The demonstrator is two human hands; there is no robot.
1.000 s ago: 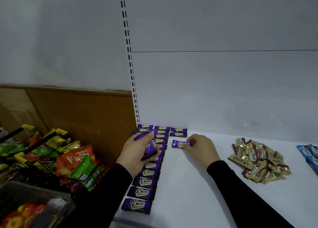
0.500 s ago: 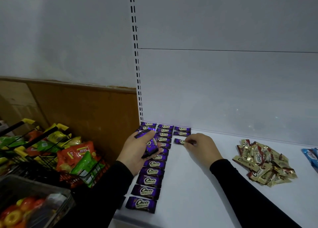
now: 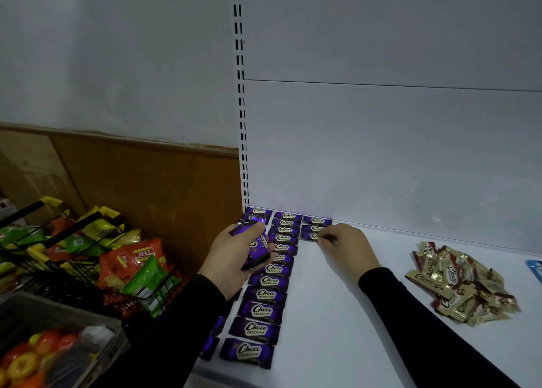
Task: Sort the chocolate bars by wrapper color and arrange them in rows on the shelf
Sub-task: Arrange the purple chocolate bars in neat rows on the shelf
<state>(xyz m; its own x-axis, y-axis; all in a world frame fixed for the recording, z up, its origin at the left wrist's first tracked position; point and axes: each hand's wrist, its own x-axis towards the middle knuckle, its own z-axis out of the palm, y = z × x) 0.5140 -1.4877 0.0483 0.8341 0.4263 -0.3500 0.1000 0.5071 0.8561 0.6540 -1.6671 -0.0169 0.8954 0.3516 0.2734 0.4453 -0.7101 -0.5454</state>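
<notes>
Purple Choco bars lie in rows on the white shelf (image 3: 337,314); a long row (image 3: 265,295) runs from the back wall to the front edge. A short third row (image 3: 315,228) holds three bars at the back. My right hand (image 3: 341,245) rests its fingertips on the nearest bar (image 3: 310,236) of that short row. My left hand (image 3: 234,255) hovers palm-up over the left rows, holding a bunch of purple bars (image 3: 255,239). A loose pile of gold bars (image 3: 457,285) lies at the right. A blue bar (image 3: 535,270) shows at the right edge.
A black wire basket (image 3: 88,258) of red, green and yellow snack bags stands left of the shelf. A grey bin (image 3: 52,343) with round colourful sweets is at the lower left. The slotted shelf upright (image 3: 241,109) and white back panel rise behind the rows.
My right hand has pushed the purple bar back until it sits under the two bars of the short row. My left hand has stayed in place with its bunch.
</notes>
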